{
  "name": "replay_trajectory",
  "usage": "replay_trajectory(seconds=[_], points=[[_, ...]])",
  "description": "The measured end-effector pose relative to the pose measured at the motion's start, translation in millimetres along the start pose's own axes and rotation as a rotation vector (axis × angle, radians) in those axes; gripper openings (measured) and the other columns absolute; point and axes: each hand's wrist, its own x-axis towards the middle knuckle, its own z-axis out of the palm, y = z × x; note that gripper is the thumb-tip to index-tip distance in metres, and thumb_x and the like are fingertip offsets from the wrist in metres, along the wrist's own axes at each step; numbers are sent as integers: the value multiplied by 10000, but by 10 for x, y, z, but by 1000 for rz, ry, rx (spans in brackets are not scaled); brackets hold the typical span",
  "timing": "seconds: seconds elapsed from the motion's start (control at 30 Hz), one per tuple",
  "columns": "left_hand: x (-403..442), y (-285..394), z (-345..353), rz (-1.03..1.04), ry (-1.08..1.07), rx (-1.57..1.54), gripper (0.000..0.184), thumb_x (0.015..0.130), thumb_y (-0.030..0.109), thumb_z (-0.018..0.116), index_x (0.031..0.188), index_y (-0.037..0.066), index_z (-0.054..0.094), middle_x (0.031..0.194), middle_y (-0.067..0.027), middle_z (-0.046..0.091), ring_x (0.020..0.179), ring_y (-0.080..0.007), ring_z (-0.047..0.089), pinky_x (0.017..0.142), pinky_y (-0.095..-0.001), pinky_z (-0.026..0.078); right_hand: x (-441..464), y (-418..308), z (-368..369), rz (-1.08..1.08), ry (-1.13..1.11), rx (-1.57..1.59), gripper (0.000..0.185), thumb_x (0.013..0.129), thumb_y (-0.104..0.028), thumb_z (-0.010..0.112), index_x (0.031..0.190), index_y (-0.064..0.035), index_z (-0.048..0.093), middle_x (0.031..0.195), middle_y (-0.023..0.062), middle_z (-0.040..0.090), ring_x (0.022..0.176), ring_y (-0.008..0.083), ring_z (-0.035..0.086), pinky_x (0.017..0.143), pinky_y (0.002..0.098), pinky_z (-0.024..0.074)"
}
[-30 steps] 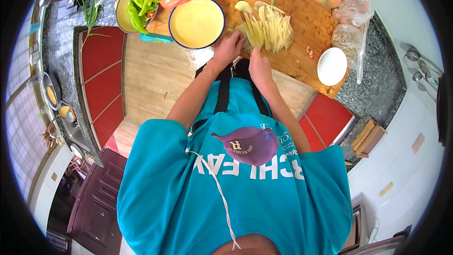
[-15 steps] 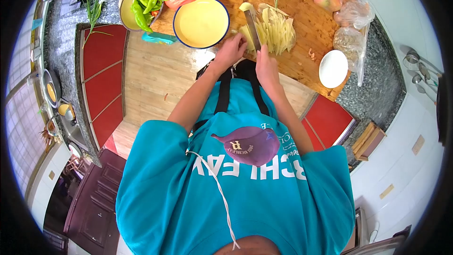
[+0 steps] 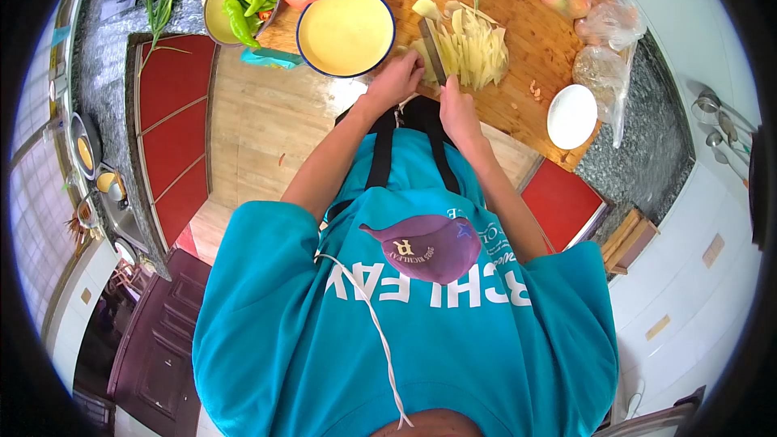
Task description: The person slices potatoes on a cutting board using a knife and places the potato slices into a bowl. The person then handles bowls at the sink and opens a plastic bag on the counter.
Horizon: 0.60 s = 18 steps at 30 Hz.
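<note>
Pale vegetable strips (image 3: 483,53) lay beside the knife (image 3: 432,50) my right hand (image 3: 460,111) gripped, fingers closed; my left hand (image 3: 395,82) curled its fingers nearby, on what I couldn't tell

So the right hand (image 3: 460,109)'s gripping a grey metal knife (image 3: 431,48), blade lying alongside a heap of pale yellow cut strips (image 3: 484,50) on a brown wooden board (image 3: 534,48). Left hand (image 3: 395,79)'s curled just beside the blade, near a round yellow blue-rimmed bowl (image 3: 346,32). White oval dish (image 3: 571,116) sits near the board's edge.
</note>
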Motion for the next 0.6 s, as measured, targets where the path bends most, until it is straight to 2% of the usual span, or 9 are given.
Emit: replay_trajectory(seconds=[0.07,0.13,0.27,0.43,0.6], points=[[-4,2,4,-9,-18,-3,147,919,89,622,973,-10,528,822,-215,648,795,-409,643,694,-458,495,55,38,101,12,-8,-2,236,1003,-158,470,1173,3,437,682,338,595,675,539,596,602,621,462],[8,-16,7,-42,-39,23,151,915,88,626,977,-10,529,821,-222,646,792,-410,642,693,-458,494,209,66,251,-21,67,-135,264,1004,-158,471,1203,11,430,685,334,599,678,534,599,598,612,464],[16,47,-17,-57,-39,8,150,908,80,629,976,-11,530,830,-225,646,798,-411,640,695,-457,495,338,27,204,-61,108,-43,245,1008,-164,473,1180,6,437,691,331,600,674,526,603,585,603,462],[-5,-55,39,46,29,-26,149,897,66,634,971,-13,532,832,-211,642,817,-408,634,709,-451,494,52,-195,-46,-32,148,3,166,1013,-169,473,1048,-10,440,632,301,584,633,507,601,558,598,451],[1,-50,44,29,19,-36,149,894,62,634,973,-15,535,849,-213,649,832,-415,633,722,-447,497,-38,-192,-34,-52,128,-6,161,1011,-163,472,1046,-9,440,614,294,579,615,503,596,550,595,452]])
